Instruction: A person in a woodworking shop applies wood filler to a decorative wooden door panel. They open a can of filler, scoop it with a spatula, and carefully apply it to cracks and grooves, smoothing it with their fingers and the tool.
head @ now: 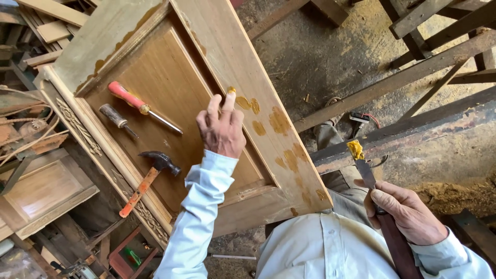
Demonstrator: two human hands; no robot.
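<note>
Left hand (221, 129) hides panel edge (door (155, 67) cut off above).

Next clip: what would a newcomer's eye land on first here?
Probably the yellow filler: a dab on a fingertip of the left hand pressed to the wooden door at centre, and a lump on the putty knife held in the right hand at lower right. Next, the hammer and two screwdrivers lying on the door's panel.

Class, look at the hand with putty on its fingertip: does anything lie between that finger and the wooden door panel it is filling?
Nothing visible does. The left hand has its putty-tipped finger right at the door panel frame. The screwdriver, chisel and hammer lie off to one side. The right hand holds the putty knife clear of the door.
</note>
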